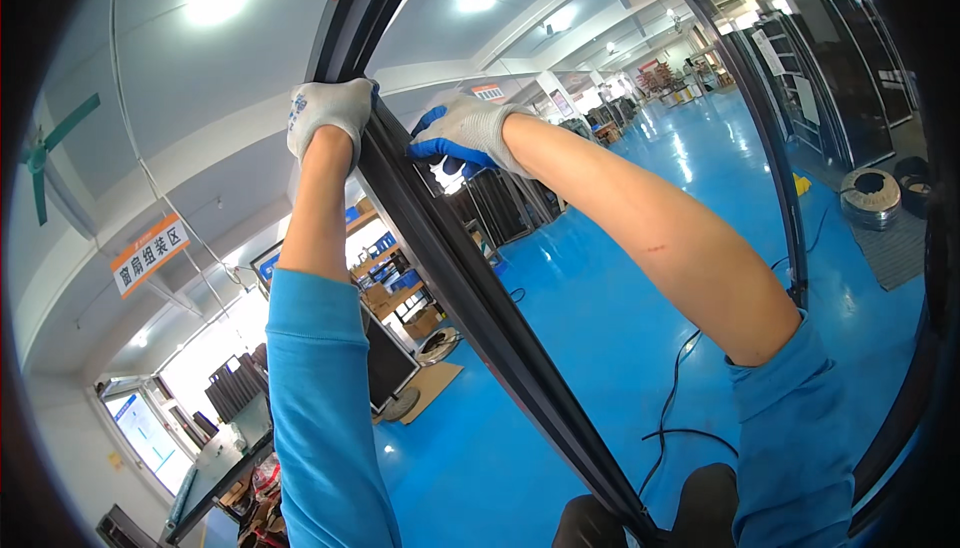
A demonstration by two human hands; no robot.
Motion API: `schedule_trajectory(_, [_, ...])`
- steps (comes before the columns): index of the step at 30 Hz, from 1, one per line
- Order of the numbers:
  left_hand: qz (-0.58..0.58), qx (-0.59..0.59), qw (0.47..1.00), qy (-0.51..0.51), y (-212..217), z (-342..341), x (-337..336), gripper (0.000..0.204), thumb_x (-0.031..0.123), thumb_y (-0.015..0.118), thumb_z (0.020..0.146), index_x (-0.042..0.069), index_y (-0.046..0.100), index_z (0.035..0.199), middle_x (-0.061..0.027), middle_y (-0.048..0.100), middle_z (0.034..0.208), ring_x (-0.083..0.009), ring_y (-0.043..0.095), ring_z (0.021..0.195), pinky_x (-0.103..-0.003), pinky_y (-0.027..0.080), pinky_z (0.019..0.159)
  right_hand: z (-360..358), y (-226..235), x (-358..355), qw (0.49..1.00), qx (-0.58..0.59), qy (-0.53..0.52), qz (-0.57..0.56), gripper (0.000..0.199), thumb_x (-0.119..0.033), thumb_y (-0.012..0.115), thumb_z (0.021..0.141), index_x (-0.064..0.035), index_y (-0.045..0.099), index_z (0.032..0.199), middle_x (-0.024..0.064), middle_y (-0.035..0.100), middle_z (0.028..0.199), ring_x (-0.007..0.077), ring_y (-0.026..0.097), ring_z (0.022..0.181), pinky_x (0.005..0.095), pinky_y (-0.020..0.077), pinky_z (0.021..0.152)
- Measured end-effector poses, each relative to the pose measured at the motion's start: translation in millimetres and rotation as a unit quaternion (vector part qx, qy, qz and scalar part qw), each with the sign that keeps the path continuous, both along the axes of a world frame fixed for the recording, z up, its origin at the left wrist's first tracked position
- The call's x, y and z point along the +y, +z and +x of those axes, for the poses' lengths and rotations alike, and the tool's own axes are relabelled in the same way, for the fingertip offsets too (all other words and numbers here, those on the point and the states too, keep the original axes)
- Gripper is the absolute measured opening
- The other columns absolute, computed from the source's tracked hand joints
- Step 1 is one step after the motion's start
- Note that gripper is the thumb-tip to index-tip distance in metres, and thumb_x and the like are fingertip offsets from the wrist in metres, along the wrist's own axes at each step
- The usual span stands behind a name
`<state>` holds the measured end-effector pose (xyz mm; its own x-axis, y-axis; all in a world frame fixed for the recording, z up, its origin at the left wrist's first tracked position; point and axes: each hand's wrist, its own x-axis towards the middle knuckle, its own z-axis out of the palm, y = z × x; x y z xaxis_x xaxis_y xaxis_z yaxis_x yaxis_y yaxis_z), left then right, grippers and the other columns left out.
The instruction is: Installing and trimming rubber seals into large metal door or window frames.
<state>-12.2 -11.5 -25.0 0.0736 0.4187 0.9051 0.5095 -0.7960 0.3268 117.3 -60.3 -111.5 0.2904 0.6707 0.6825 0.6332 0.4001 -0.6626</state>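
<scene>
A dark metal window or door frame rises in front of me, its long upright bar (455,288) slanting from the top centre down between my knees. High on that bar, my left hand (328,113), in a white knit glove, is closed around its left side. My right hand (455,138) wears a matching glove with blue-coated fingers. Its fingers are bent and the tips meet the bar's right side, a little below the left hand. Whatever lies between them is too hidden to make out.
More of the dark frame (765,138) stands at right. Black cable (668,408) trails over the blue floor (590,348). Coiled rolls (870,198) and leaning panels (835,78) occupy the far right. A workbench (215,468) is at lower left, shelves (395,273) behind the bar.
</scene>
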Motion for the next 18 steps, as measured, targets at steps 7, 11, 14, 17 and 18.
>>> schedule_trajectory(7, [-0.018,0.015,1.0,-0.01,2,-1,-5,0.043,0.031,0.069,0.081,-0.007,0.073,0.101,-0.0139,0.074,0.084,-0.0259,0.072,0.075,-0.032,0.057,0.077,15,-10,17,0.994,0.042,0.072,0.071,0.022,-0.022,0.071,0.084,-0.0008,0.073,0.092,0.0071,0.065,0.071,0.0144,0.054,0.054,0.0224,0.0459,0.049])
schedule_trajectory(11, [-0.013,0.011,1.0,0.0,1,-2,-2,0.042,0.031,0.068,0.082,-0.006,0.074,0.099,-0.0125,0.074,0.084,-0.0244,0.072,0.074,-0.031,0.057,0.077,13,-2,9,0.995,0.026,0.079,0.053,0.025,-0.022,0.073,0.085,-0.0012,0.074,0.099,0.0061,0.067,0.075,0.012,0.055,0.058,0.0214,0.0476,0.052])
schedule_trajectory(14, [-0.007,0.013,1.0,0.006,2,-2,0,0.042,0.032,0.068,0.083,-0.006,0.075,0.099,-0.0117,0.074,0.084,-0.0236,0.072,0.074,-0.031,0.057,0.076,12,2,1,0.998,-0.014,0.055,0.027,0.029,-0.023,0.074,0.086,-0.0014,0.074,0.107,0.0053,0.069,0.079,0.0104,0.057,0.063,0.0206,0.0496,0.055])
schedule_trajectory(17, [0.003,0.015,1.0,0.007,3,-1,1,0.041,0.032,0.067,0.084,-0.005,0.075,0.097,-0.011,0.073,0.083,-0.0229,0.071,0.073,-0.032,0.057,0.075,20,-3,2,0.994,-0.002,0.072,0.076,0.027,-0.022,0.074,0.087,-0.0015,0.074,0.105,0.0049,0.069,0.078,0.0102,0.058,0.064,0.0206,0.0502,0.056])
schedule_trajectory(18, [0.006,0.016,1.0,0.008,3,-1,2,0.041,0.032,0.067,0.084,-0.005,0.075,0.097,-0.0108,0.073,0.082,-0.0226,0.071,0.072,-0.032,0.057,0.075,21,-4,4,0.993,0.002,0.078,0.092,0.026,-0.021,0.074,0.087,-0.0016,0.074,0.105,0.0048,0.068,0.077,0.0101,0.058,0.064,0.0206,0.0505,0.057])
